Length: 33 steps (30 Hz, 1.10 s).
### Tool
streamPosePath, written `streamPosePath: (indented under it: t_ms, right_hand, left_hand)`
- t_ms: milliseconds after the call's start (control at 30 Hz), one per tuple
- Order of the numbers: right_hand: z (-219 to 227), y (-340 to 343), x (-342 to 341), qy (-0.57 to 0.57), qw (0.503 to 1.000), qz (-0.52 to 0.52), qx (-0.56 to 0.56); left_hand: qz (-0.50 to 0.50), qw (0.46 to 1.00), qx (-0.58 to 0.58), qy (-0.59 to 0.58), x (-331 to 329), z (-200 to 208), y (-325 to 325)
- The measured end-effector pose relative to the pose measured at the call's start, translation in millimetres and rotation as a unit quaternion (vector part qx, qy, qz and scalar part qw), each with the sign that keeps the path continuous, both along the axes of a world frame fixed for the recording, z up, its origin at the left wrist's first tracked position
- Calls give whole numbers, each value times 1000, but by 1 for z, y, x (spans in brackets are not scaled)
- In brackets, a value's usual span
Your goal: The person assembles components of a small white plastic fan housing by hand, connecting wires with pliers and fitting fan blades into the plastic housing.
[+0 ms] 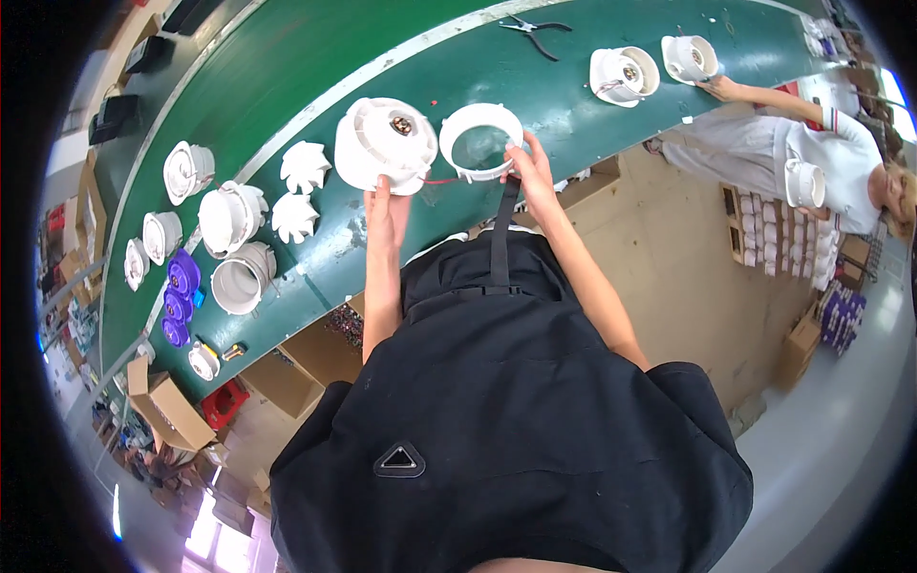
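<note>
My left hand (385, 205) is closed on the near edge of a white plastic fan housing (366, 143), which has a copper-coloured motor part showing in its round hub. A short red wire (441, 181) runs from this housing toward the right. In my right hand (532, 172) is a white plastic ring (457, 127), gripped at its right side, with the green table visible through its middle. Housing and ring are side by side over the table's near edge. Two white fan impellers (305, 166) lie left of the housing.
Several white housings (229, 218) and purple motor parts (181, 275) stand on the green table (382, 53) at left. Pliers (541, 38) lie at the back. At right, a co-worker (831, 143) touches one of two white housings (626, 76). An open cardboard box (170, 411) sits lower left.
</note>
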State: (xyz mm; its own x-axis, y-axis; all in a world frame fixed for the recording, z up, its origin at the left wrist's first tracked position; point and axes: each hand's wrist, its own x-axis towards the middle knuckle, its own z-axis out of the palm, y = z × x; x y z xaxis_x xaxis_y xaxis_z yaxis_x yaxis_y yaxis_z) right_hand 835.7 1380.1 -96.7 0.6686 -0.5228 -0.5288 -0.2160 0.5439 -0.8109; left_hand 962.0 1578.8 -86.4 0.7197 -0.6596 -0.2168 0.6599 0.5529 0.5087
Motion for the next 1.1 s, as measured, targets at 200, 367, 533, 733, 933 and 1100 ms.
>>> streamPosePath:
  t_ms: [200,367,533,733,933,1100]
  right_hand:
    - [33,-2,5,-97,982,-22,-160]
    - [51,15,15,-161,975,-82,-130]
    - [77,10,-1,-208,977,-8,-38]
    - [118,11,-1,-253,967,24,16]
    - [167,16,8,-201,972,53,-107]
    - [179,37,5,-222,955,-22,-197]
  left_hand:
    - [-19,911,313,-268,6,7,-3]
    - [-18,975,189,-114,-4,-14,-6]
    - [-20,1000,10,8,-13,-7,1]
    - [-49,998,-45,12,-8,7,11]
    - [-60,994,48,-75,-6,12,18]
    - [-45,997,-13,-62,-11,22,4]
